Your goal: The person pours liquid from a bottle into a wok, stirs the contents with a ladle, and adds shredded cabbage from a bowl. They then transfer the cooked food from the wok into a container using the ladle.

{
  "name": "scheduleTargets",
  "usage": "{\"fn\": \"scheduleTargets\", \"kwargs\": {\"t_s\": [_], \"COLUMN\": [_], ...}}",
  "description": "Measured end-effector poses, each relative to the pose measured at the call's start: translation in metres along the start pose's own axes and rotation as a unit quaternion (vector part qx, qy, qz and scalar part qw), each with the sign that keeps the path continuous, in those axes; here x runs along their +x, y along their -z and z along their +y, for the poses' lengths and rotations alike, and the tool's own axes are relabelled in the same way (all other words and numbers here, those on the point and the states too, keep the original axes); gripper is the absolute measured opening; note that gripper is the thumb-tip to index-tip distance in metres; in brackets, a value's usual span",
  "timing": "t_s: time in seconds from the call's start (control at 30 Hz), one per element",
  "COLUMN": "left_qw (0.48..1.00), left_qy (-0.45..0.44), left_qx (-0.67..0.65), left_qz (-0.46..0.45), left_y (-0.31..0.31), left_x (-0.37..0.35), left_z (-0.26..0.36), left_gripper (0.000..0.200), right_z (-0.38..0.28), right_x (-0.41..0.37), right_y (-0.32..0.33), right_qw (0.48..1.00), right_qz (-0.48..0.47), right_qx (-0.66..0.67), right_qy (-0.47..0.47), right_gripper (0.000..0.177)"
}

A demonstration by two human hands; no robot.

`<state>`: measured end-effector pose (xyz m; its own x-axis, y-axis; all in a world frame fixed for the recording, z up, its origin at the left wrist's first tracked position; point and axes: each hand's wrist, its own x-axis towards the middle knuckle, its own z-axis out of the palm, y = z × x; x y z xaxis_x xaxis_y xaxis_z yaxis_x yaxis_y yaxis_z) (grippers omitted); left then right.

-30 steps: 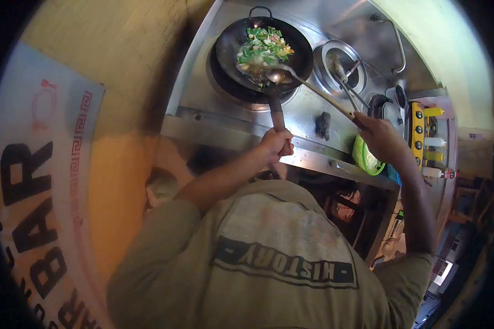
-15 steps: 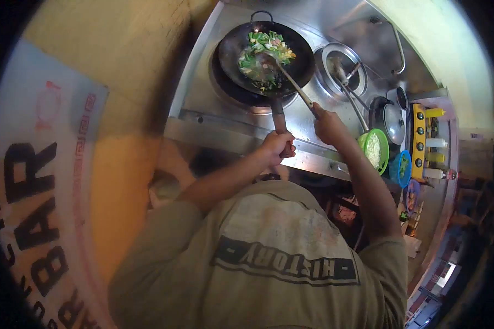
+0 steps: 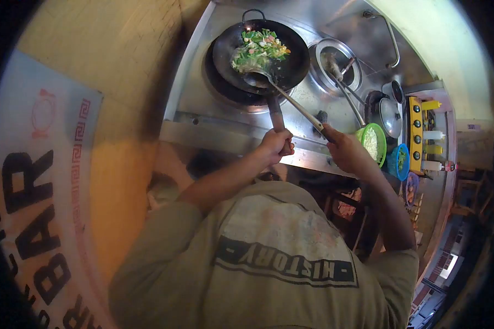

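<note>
My left hand [image 3: 277, 145] is wrapped round the wooden handle of a dark wok [image 3: 296, 57], which sits over the left burner. Chopped green vegetables [image 3: 264, 46] with pale and orange bits lie in the far half of the wok. In my right hand [image 3: 343, 149] is the long handle of a cooking ladle [image 3: 299, 106]. Its metal head rests low inside the wok, on the side nearest me, below the vegetables. What the ladle head holds, if anything, I cannot make out.
Right of the wok, a metal ring burner [image 3: 316, 66] has utensils lying in it. A green basket [image 3: 381, 145] of pale shreds, a blue basket [image 3: 392, 164] and a lidded pan [image 3: 390, 118] stand close by my right arm. Squeeze bottles [image 3: 434, 135] line a yellow rack. A wall is at left.
My right hand has drawn back toward me and to the right, pulling the ladle head to the near side of the wok. The vegetables now sit gathered farther from the handle.
</note>
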<state>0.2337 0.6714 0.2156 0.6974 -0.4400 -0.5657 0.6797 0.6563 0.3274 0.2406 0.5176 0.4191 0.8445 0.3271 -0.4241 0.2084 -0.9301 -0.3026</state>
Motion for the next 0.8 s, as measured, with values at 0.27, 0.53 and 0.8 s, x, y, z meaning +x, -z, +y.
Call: {"fn": "scheduleTargets", "kwargs": {"t_s": [0.27, 0.53, 0.8], "left_qw": [1.000, 0.999, 0.998], "left_qy": [-0.002, 0.020, 0.045], "left_qx": [0.020, 0.002, 0.003], "left_qz": [-0.013, -0.031, -0.036], "left_y": [-0.001, 0.009, 0.008], "left_x": [-0.006, -0.004, -0.005], "left_z": [0.004, 0.005, 0.011], "left_gripper": [0.011, 0.011, 0.014], "right_z": [0.043, 0.007, 0.036], "right_x": [0.076, 0.000, 0.049], "right_y": [-0.028, 0.008, -0.007], "right_qw": [0.983, 0.969, 0.987], "right_qz": [0.083, 0.013, 0.031], "right_qx": [-0.157, -0.245, -0.153], "right_qy": [-0.048, -0.036, -0.037], "right_gripper": [0.055, 0.056, 0.054]}}
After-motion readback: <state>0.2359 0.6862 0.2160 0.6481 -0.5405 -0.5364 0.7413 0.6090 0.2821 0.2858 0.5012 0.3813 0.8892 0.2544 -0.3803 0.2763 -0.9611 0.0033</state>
